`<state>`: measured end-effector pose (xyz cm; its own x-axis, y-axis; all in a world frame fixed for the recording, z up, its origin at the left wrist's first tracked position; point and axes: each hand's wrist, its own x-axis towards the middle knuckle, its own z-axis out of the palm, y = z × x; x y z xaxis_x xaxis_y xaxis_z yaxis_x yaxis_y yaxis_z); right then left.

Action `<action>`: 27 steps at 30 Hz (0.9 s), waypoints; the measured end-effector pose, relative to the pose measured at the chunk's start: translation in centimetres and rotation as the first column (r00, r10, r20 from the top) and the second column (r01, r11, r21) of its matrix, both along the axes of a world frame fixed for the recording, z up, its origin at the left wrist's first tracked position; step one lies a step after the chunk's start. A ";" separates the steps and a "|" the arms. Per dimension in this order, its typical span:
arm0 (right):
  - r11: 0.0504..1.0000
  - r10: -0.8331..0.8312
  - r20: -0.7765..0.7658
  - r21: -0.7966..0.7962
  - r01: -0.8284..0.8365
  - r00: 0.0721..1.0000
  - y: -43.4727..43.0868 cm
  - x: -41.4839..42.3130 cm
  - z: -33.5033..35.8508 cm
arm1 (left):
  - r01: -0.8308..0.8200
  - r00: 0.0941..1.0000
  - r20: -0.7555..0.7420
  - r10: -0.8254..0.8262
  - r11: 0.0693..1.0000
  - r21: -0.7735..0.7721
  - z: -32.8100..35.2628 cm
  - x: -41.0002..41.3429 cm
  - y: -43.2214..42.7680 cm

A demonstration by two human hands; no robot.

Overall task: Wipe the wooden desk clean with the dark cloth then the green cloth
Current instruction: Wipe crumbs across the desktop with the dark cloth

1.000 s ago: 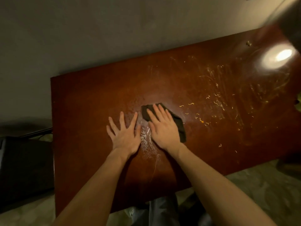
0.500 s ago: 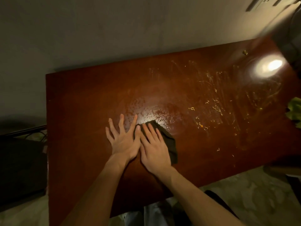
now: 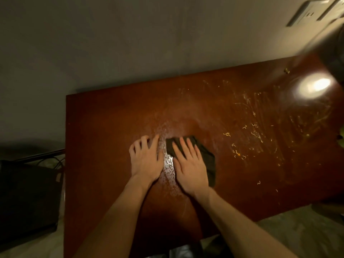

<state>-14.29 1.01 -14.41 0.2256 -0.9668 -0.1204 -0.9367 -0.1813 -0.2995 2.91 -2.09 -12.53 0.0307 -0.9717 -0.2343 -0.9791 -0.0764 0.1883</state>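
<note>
The wooden desk (image 3: 104, 138) is reddish brown and fills the middle of the view. My right hand (image 3: 189, 164) lies flat with straight fingers on the dark cloth (image 3: 208, 159), pressing it onto the desk near the middle. My left hand (image 3: 145, 161) rests on the bare wood just left of it, its fingertips bent a little and holding nothing. A wet, shiny streak (image 3: 168, 164) runs between the two hands. Only a sliver of the green cloth (image 3: 341, 135) shows at the right edge of the frame.
Yellowish crumbs and smears (image 3: 249, 138) are scattered over the desk's right half. A bright light reflection (image 3: 314, 86) glares at the far right corner, with a small object (image 3: 286, 71) beside it. A dark item with cables (image 3: 28, 194) stands left of the desk. A grey wall runs behind.
My right hand has slid the dark cloth to the right, away from my left hand, leaving a wet streak between them. My left fingers have bent slightly. The view has shifted.
</note>
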 end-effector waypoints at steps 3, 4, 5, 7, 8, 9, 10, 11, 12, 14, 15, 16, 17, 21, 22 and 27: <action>0.999 0.040 -0.016 0.035 -0.039 0.999 2.0 1.5 -0.1 | -0.020 1.000 -0.022 0.019 0.998 -0.055 -0.6 0.7 -1.9; 0.998 0.046 -0.012 0.031 -0.046 0.999 1.2 1.9 -0.2 | -0.027 0.999 -0.029 0.025 0.997 -0.065 -1.0 1.1 -2.5; 0.998 0.057 -0.008 0.022 -0.057 0.998 0.0 2.2 -0.4 | -0.028 0.999 -0.032 0.025 0.996 -0.080 -1.5 1.4 -3.1; 0.997 0.078 -0.003 -0.016 -0.078 0.997 -3.6 3.0 -0.7 | -0.044 0.998 -0.044 0.039 0.991 -0.128 -2.3 1.8 -4.2; 0.997 0.075 -0.002 -0.038 -0.075 0.997 -5.6 3.5 -0.9 | -0.070 0.997 -0.054 0.062 0.986 -0.153 -2.5 1.9 -4.7; 0.996 0.064 -0.005 -0.060 -0.064 0.998 -7.8 4.0 -1.1 | -0.103 0.994 -0.060 0.093 0.979 -0.179 -2.9 1.7 -5.1; 0.995 0.053 -0.008 -0.082 -0.054 0.999 -10.2 4.5 -1.4 | -0.131 0.991 -0.058 0.121 0.969 -0.207 -3.3 1.5 -5.3; 0.994 0.042 -0.007 -0.096 -0.043 0.999 -12.6 5.1 -1.5 | -0.146 0.989 -0.052 0.138 0.962 -0.232 -3.6 1.3 -5.2; 0.994 0.034 -0.001 -0.100 -0.034 0.999 -14.9 5.5 -1.4 | -0.149 0.989 -0.045 0.142 0.956 -0.251 -3.8 1.2 -4.8; 0.994 0.010 0.000 -0.106 -0.010 1.000 -19.4 6.0 -1.4 | -0.147 0.989 -0.038 0.142 0.948 -0.283 -4.2 1.1 -4.5; 0.994 -0.013 0.000 -0.108 0.013 1.000 -21.3 5.9 -1.3 | -0.153 0.988 -0.043 0.147 0.943 -0.296 -4.3 1.1 -4.5; 0.993 -0.048 -0.001 -0.103 0.048 0.999 -23.0 5.5 -1.2 | -0.160 0.987 -0.046 0.153 0.940 -0.303 -4.2 1.2 -4.6; 0.990 -0.103 -0.005 -0.096 0.102 0.995 -24.4 5.0 -1.2 | -0.164 0.987 -0.045 0.157 0.938 -0.305 -4.2 1.2 -4.6; 0.940 -0.335 -0.015 -0.072 0.333 0.942 -25.8 0.6 -1.1 | -0.160 0.987 -0.062 0.149 0.946 -0.281 -4.0 1.4 -4.8; 0.929 -0.364 -0.015 -0.070 0.362 0.931 -24.9 -0.3 -1.0 | -0.161 0.987 -0.062 0.149 0.948 -0.274 -4.0 1.5 -4.9; 0.940 -0.334 -0.002 -0.079 0.333 0.942 -15.4 -2.1 -0.6 | -0.146 0.989 -0.036 0.142 0.961 -0.235 -3.3 1.3 -5.0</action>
<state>-16.35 -14.41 -15.03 -0.1131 -0.9926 -0.0440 -0.9517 0.1209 -0.2823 4.22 -7.04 -15.85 0.1720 -0.9851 -0.0003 -0.9573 -0.1673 0.2357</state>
